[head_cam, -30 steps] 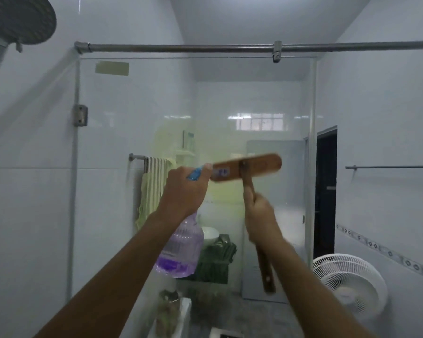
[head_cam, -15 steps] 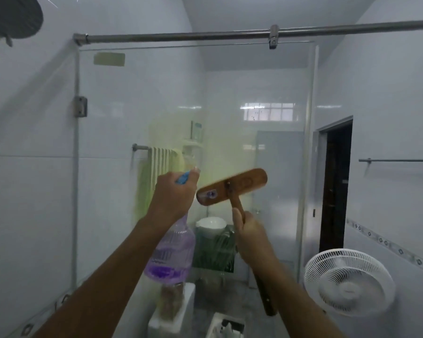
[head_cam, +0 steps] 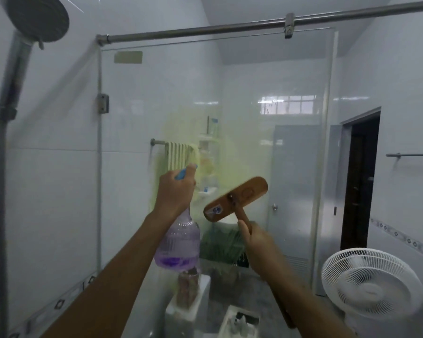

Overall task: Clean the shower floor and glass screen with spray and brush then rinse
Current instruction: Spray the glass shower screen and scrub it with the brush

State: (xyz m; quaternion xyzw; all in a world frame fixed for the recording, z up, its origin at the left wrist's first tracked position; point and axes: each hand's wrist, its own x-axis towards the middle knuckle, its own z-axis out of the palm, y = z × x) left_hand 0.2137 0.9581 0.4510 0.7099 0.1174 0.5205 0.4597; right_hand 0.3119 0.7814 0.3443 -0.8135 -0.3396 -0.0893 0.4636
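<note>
My left hand (head_cam: 175, 191) grips the blue trigger head of a clear spray bottle (head_cam: 178, 245) with purple liquid at its bottom, held up close to the glass screen (head_cam: 291, 76). My right hand (head_cam: 257, 242) grips the wooden handle of a brush whose oblong wooden head (head_cam: 236, 198) tilts up to the right against the glass. A yellowish-green smear (head_cam: 188, 132) covers the glass above the bottle. The shower floor is out of sight.
A shower head (head_cam: 38, 17) on its riser hangs at the upper left. A steel rail (head_cam: 205, 29) tops the screen. Behind the glass are a towel on a bar (head_cam: 181, 154), a corner shelf and a toilet cistern (head_cam: 188, 306). A white fan (head_cam: 371, 286) stands at the right beside a dark doorway (head_cam: 359, 179).
The brush head has slid down the glass and tilted further. Both hands sit lower in view, and the view has shifted right, bringing the shower head closer.
</note>
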